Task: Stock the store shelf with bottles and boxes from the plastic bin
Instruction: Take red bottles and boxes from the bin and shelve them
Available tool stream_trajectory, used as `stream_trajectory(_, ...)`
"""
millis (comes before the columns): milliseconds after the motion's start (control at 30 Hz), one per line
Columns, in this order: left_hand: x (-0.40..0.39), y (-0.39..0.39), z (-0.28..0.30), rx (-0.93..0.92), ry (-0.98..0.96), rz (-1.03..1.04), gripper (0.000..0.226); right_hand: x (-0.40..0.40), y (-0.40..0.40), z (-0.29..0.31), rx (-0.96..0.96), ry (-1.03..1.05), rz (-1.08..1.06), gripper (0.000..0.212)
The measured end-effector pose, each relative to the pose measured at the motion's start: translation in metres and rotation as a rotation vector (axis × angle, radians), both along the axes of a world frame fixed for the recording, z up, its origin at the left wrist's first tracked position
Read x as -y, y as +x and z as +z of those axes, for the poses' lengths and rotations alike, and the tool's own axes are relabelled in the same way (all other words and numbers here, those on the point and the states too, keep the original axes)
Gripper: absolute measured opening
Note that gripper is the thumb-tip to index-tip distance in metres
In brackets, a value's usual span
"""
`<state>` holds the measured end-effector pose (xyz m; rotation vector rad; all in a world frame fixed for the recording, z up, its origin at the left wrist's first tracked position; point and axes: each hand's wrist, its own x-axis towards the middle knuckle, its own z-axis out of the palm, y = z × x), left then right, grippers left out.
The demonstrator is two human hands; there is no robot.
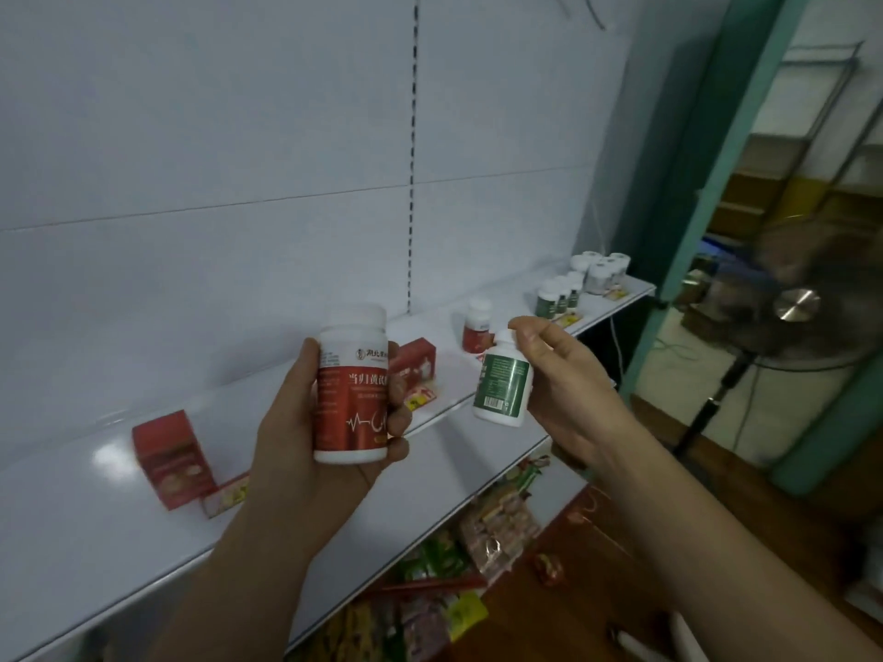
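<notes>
The white shelf (pixel 119 532) lies bare along its near edge and between the red box (pixel 169 458) at left and the red box (pixel 418 363) farther back — room to reach in. Rightward, a red-labelled bottle (pixel 477 327), green-labelled bottles (pixel 556 298) and white-capped jars (pixel 599 272) crowd the far end — open gaps between each group.

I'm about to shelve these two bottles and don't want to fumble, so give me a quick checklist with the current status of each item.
1. Left hand grips red bottle round its body: ok.
2. Right hand pinches green bottle only at the cap, bottle tilted: not ok.
3. Matching red bottle on shelf marks a spot, bare shelf beside it: ok.
4. Green group farther right, space in front: ok.
5. Caps tight: cannot tell.
</notes>
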<state>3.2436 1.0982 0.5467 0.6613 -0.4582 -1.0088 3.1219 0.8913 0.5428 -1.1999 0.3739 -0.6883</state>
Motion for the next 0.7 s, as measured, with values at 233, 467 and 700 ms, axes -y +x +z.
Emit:
stream_trajectory(233, 0.098, -0.005, -0.003, 0.01, 0.006, -0.12, 0.061, 0.089, -0.028, -0.01, -0.013, 0.037, -0.126, 0.02)
stream_trajectory(467, 0.2, 0.015, -0.012, -0.019, -0.011, -0.241, 0.058, 0.163, -0.031, -0.016, -0.053, -0.002, -0.273, 0.014)
stream_trajectory(700, 0.306, 0.036, -0.007, 0.007, 0.013, -0.338, 0.059, 0.243, -0.024, -0.007, -0.106, -0.048, -0.358, 0.014)
